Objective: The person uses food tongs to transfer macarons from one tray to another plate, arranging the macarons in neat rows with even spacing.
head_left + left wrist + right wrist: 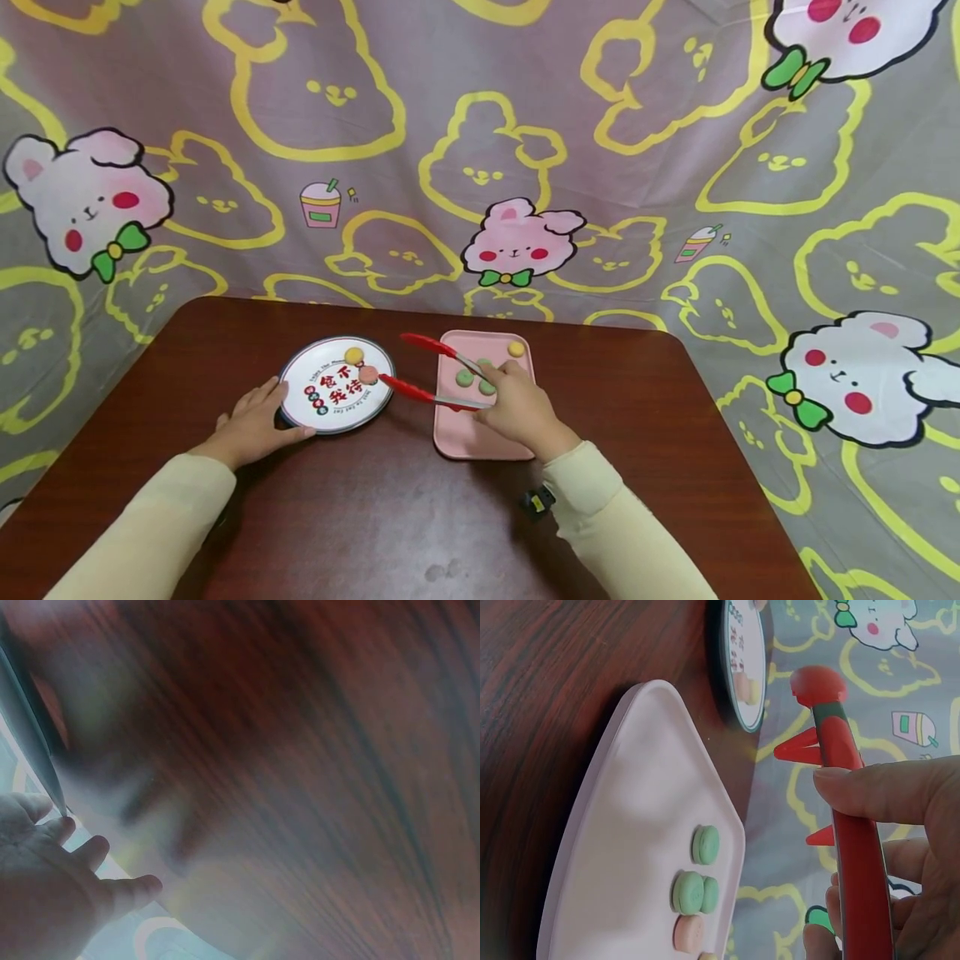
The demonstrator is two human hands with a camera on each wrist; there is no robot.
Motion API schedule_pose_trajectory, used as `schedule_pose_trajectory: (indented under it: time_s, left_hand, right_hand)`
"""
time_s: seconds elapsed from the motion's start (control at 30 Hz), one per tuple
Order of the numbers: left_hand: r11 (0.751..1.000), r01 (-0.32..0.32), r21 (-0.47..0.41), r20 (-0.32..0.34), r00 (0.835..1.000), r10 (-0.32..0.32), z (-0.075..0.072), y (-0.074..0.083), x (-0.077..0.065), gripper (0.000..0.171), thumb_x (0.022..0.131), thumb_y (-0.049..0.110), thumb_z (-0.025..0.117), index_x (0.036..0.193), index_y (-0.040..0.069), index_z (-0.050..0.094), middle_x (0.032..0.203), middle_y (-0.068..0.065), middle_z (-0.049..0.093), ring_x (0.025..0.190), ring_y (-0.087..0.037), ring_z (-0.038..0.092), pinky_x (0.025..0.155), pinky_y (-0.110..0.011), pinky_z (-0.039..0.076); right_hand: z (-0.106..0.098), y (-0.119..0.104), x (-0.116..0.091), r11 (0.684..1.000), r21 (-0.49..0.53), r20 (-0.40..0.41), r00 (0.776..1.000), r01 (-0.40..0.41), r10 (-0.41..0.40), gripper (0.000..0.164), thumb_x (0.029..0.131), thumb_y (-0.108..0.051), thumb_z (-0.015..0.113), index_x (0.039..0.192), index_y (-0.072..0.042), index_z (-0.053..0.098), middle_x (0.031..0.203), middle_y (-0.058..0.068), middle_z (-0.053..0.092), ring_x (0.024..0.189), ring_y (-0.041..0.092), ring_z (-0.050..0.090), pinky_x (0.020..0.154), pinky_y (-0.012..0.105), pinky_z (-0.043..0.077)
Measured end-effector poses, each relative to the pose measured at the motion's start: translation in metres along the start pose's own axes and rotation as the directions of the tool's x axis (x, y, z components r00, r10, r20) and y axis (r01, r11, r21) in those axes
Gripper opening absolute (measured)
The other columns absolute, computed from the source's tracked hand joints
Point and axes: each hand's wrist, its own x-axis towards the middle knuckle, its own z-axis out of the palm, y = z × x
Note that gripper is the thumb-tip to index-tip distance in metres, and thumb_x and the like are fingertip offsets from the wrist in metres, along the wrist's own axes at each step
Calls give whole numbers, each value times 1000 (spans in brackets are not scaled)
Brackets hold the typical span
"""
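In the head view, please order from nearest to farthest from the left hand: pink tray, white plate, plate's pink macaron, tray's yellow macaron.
1. White plate: against the left hand.
2. Pink macaron: on the plate's right side.
3. Pink tray: right of the plate.
4. Yellow macaron: in the tray's far right corner.

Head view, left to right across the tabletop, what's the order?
Left hand → white plate → yellow macaron → pink macaron → pink tray → leftmost green macaron → other yellow macaron. Right hand and red tongs overlap the tray, so omitted.
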Motion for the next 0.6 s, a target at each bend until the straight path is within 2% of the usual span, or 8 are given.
schedule_pose_trajectory:
  time_s: [0.6]
  left_hand:
    - [1000,2,4,2,1000,-2,0,0,1,118,75,70,64,147,-13,19,150,-37,10,132,-60,8,94,-82,9]
  right_hand:
    - [-11,20,-16,1000,-19,-47,999,-2,1,73,69,-25,86,134,-11,58,101,6,54,90,21,53,65,39,50]
